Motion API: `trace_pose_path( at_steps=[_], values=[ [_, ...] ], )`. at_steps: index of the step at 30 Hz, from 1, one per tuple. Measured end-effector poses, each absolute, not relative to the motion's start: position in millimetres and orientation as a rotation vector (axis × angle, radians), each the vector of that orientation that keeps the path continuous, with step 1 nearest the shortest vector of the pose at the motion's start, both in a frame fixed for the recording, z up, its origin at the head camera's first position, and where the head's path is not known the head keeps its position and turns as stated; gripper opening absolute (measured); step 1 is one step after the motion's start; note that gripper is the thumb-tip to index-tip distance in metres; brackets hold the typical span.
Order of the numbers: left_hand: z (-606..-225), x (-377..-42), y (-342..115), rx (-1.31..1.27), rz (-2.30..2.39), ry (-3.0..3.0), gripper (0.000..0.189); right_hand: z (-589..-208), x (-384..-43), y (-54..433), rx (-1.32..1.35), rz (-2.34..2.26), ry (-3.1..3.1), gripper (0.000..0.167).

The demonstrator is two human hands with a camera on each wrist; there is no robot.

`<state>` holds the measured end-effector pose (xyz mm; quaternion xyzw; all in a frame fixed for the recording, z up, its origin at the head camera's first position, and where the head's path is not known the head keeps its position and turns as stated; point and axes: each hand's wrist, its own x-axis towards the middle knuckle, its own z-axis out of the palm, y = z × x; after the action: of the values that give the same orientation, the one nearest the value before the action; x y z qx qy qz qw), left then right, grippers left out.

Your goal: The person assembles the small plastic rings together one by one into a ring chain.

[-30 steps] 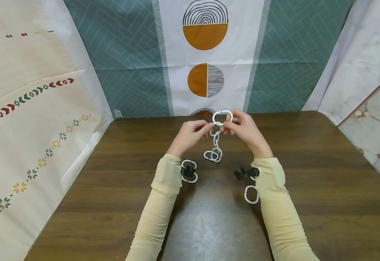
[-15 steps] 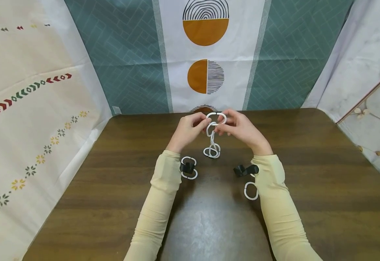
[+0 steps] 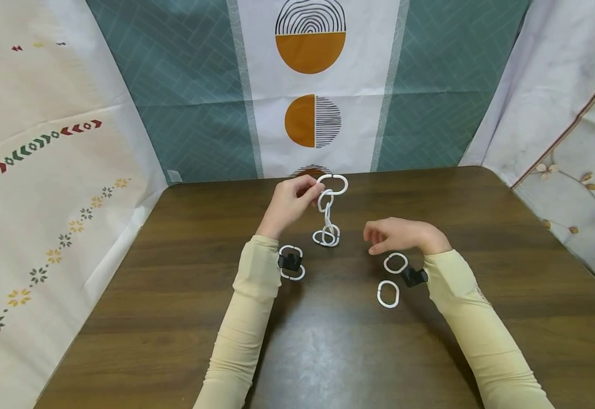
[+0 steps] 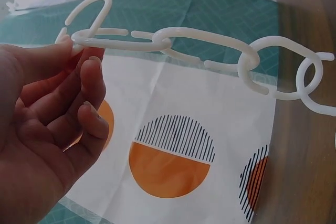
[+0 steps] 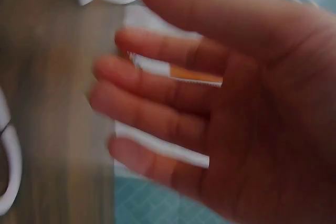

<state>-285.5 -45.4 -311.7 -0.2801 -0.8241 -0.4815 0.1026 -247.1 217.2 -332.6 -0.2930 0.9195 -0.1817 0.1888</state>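
My left hand [image 3: 291,203] pinches a chain of white plastic links [image 4: 205,40] near its top end, between thumb and fingertips. Each link is an oval ring with a small gap in its side. In the head view the chain hangs from the hand, its lower links [image 3: 326,236] bunched at or just above the table. My right hand [image 3: 402,236] is apart from the chain, to its right, over the table. Its fingers are loosely bent and hold nothing; in the right wrist view the palm [image 5: 262,129] is bare. Just below it lies a loose white link [image 3: 395,263].
Another loose link [image 3: 388,294] lies nearer on the wooden table [image 3: 328,352]. Two more links [image 3: 293,274] lie by the left wrist, partly covered by its black camera [image 3: 289,262]. Patterned cloths [image 3: 195,85] hang behind the table and at both sides.
My right hand has let go of the chain and moved right and toward me, uncovering a loose link on the table. The left hand still holds the chain up.
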Motion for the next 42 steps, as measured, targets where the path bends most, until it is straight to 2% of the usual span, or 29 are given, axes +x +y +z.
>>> trace_pose_path(
  at_steps=[4, 9, 11, 17, 23, 27, 31, 35, 39, 42],
  values=[
    [-312, -285, -46, -0.819, -1.428, -2.438, 0.017, -343, -241, 226, -0.614, -0.330, 2.624, 0.036],
    [-313, -284, -47, -0.821, -1.435, -2.444, 0.016, -353, -231, 230, -0.333, -0.167, 2.621, 0.061],
    [-313, -284, -47, -0.827, -1.433, -2.445, 0.015, -357, -229, 230, -0.298, -0.171, 2.637, 0.064],
    [-312, -284, -47, -0.827, -1.424, -2.453, 0.016, -361, -227, 227, -0.302, -0.239, 2.650, 0.047],
    [-312, -283, -48, -0.833, -1.417, -2.460, 0.017, -361, -228, 224, -0.385, -0.274, 2.642, 0.045],
    [-313, -284, -48, -0.841, -1.412, -2.462, 0.017, -367, -232, 224, -0.557, -0.315, 2.678, 0.042],
    [-312, -284, -48, -0.846, -1.401, -2.461, 0.017, -379, -242, 227, -0.709, -0.530, 2.646, 0.023],
    [-310, -283, -47, -0.851, -1.385, -2.466, 0.017, -384, -253, 229, -0.673, -0.751, 2.591, 0.005],
    [-310, -283, -47, -0.855, -1.379, -2.474, 0.017, -373, -261, 225, -0.637, -0.896, 2.598, 0.008],
    [-311, -283, -47, -0.855, -1.379, -2.477, 0.017, -357, -266, 217, -0.650, -1.018, 2.580, 0.018]
  ],
)
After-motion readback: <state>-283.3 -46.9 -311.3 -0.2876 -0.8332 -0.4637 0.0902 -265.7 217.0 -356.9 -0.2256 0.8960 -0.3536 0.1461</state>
